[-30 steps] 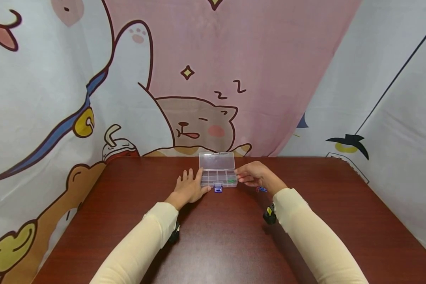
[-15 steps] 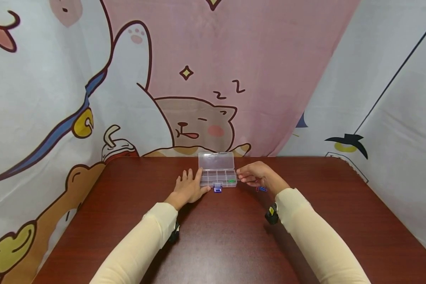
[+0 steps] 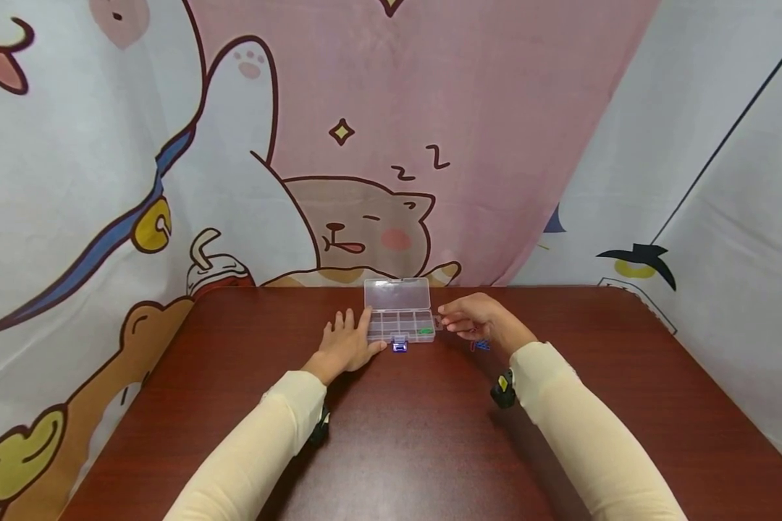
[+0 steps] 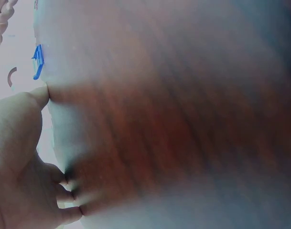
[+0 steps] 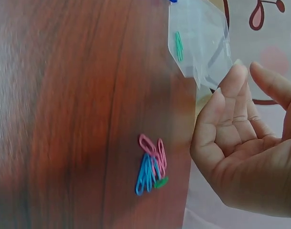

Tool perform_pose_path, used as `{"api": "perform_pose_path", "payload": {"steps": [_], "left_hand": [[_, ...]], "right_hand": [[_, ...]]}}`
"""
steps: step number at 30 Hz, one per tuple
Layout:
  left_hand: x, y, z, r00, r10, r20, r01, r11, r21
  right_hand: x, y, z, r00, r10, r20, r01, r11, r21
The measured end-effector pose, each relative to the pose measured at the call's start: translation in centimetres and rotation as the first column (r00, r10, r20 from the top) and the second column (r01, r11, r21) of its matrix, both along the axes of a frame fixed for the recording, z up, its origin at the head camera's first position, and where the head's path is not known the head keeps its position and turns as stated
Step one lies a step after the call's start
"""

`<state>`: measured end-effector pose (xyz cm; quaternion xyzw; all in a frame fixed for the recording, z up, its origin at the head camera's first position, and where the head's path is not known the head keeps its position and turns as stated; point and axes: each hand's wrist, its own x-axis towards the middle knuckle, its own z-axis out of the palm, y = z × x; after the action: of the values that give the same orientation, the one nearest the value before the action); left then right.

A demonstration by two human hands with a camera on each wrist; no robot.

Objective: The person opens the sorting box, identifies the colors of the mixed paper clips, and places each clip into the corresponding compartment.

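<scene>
A clear plastic compartment box (image 3: 400,325) stands with its lid raised at the far side of the table. Green paper clips (image 3: 425,331) lie in its front right compartment. Fingers spread, my left hand (image 3: 345,347) rests at the box's left side, index finger and thumb against its edge. Just off the right end of the box, my right hand (image 5: 253,138) hovers with bent fingers and a gap between thumb and index fingertip; nothing shows in it. Below that hand on the table is a small pile of pink, blue and green paper clips (image 5: 147,169).
The brown wooden table (image 3: 404,441) ends just behind the box, where a printed cartoon cloth (image 3: 495,145) hangs. A blue latch (image 3: 400,346) sticks out at the front of the box.
My right hand has drawn slightly away to the right from the end of the box. My left hand has stayed at the left side.
</scene>
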<state>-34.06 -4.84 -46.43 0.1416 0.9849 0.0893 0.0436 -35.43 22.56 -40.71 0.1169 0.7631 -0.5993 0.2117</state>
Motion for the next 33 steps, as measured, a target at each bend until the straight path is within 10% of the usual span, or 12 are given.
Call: {"api": "perform_pose_path", "payload": {"steps": [23,33], "left_hand": [[-0.2,-0.1,-0.1,1.0,0.0,0.005,0.0,1.0,-0.003],[-0.3,0.1,0.0,1.0,-0.003,0.005,0.003,1.0,-0.008]], "right_hand": [[0.6,5.9,-1.0,0.995,-0.091,0.037,0.083,0.98,0.182],[-0.1,6.6,-3.0,0.997,-0.02,-0.08,0.056,0.875,0.481]]}}
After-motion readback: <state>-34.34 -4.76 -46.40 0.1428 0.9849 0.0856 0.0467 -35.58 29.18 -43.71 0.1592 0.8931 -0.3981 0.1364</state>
